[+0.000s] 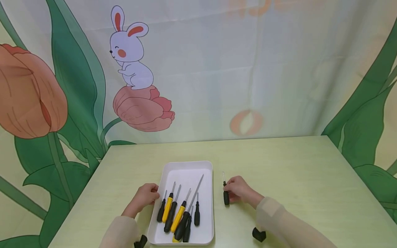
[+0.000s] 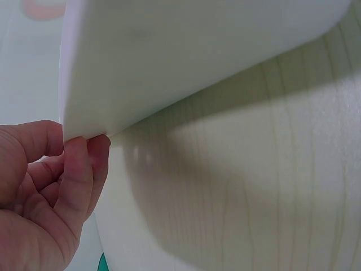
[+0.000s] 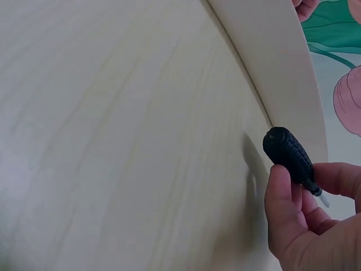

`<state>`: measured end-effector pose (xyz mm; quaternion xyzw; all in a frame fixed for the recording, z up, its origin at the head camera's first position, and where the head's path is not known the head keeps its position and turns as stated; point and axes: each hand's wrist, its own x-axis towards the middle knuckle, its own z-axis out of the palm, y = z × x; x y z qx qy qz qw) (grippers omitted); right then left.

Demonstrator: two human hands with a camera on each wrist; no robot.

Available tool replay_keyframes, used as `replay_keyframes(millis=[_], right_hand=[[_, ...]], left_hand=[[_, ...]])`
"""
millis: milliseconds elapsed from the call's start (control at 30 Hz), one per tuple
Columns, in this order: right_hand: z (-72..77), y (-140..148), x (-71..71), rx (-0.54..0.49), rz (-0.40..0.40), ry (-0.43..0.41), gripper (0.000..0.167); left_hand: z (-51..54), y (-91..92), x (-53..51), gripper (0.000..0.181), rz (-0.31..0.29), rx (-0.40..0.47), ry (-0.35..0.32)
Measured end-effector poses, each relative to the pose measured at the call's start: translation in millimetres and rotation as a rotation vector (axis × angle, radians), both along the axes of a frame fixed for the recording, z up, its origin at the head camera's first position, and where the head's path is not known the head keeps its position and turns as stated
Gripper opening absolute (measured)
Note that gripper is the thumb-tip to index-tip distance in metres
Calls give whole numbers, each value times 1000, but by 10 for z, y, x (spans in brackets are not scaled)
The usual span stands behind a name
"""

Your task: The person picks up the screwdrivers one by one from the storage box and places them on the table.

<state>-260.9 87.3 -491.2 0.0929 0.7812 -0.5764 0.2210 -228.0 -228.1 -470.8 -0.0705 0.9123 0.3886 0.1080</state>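
A white tray stands on the table with several screwdrivers lying in it, tips toward the far end. Two have yellow handles, such as this yellow screwdriver; most of the others are black, among them a small black screwdriver. My left hand pinches the tray's left rim between thumb and fingers, as the left wrist view shows close up. Right of the tray, my right hand holds a short black screwdriver between thumb and fingers, its tip pointing away from me.
The pale wood-grained table extends to the right and behind the tray. A curtain printed with a rabbit and tulips hangs at the table's far edge. Black wrist mounts show below the sleeves.
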Motion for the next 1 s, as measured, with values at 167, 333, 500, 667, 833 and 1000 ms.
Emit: replay_keyframes(millis=[167,333,500,667,833,1000], right_hand=[[-30,21,17,10,-1,-4,12],[-59,19,17,21,-6,-7,12],[-52,5,33,43,-11,-3,13],[-54,-17,43,62,-18,1,12],[-58,-41,49,96,-13,19,9],[-37,-70,55,141,3,40,9]], left_hand=[[13,-3,11,21,-12,1,7],[2,-13,12,21,-13,-3,11],[-17,-27,13,21,-10,-7,10],[-11,-31,22,20,-16,-11,10],[-16,-38,27,19,-19,-5,13],[-27,-48,23,19,-18,4,16]])
